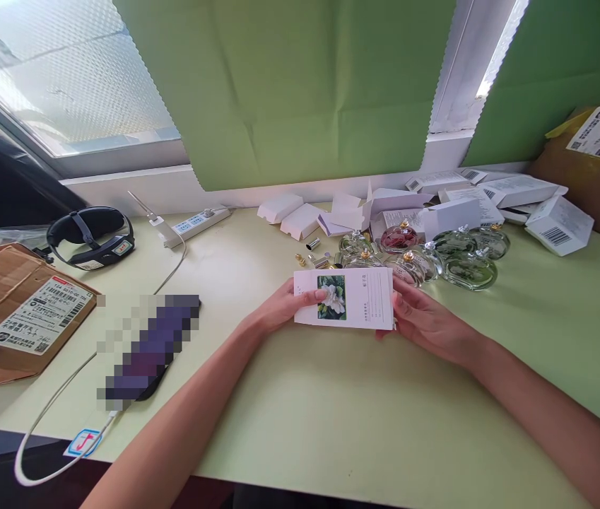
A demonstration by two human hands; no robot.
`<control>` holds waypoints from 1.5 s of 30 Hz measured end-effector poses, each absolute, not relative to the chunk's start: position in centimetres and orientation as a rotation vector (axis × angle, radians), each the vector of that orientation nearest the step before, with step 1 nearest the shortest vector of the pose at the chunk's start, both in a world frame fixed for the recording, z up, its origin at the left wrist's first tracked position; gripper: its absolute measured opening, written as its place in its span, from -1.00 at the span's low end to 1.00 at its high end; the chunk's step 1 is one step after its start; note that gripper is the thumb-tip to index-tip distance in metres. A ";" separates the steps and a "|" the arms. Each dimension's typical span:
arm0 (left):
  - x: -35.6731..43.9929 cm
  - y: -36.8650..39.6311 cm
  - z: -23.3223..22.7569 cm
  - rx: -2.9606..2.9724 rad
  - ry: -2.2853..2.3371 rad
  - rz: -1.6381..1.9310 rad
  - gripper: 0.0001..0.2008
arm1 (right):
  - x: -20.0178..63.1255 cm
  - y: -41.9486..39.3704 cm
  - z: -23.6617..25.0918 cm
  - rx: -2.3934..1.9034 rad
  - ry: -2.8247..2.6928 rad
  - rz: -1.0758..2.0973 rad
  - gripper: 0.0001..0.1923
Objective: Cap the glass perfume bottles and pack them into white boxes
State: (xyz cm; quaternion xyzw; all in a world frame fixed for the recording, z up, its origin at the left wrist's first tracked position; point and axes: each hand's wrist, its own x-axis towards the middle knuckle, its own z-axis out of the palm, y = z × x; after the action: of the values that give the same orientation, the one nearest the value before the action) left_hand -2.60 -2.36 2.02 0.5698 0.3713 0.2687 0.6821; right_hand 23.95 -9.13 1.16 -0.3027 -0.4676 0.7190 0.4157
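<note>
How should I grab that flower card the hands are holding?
I'd pinch the flower card midway along its near long edge, coming from the camera's side, thumb on top. It looks flat, the left hand and right hand hold its short ends, and glass bottles crowd the far side.

A rectangular white card (355,302) is showing a photo of a white flower among green leaves, small lettering running alongside; it is facing up, being held at both ends, just in front of the glass bottles (471,274).
</note>
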 end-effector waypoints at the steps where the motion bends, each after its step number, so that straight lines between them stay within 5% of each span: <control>1: -2.6 -2.3 2.0 1.281 0.826 0.602 -0.40 | 24.0 -9.1 1.1 -0.754 -1.172 1.817 -0.49; 17: -2.7 -2.4 2.5 1.341 0.805 0.550 -0.60 | 24.4 -8.9 0.6 -0.744 -1.184 1.901 -0.45; 45: -2.7 -2.4 2.7 1.351 0.788 0.518 -0.56 | 23.9 -9.0 0.6 -0.737 -1.138 1.926 -0.57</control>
State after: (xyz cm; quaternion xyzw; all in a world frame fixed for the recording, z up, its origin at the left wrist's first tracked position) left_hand -2.68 -2.41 2.70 0.6015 0.3510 0.2307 0.6795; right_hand 23.87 -8.96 0.60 -0.2892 -0.4462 0.7553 0.3830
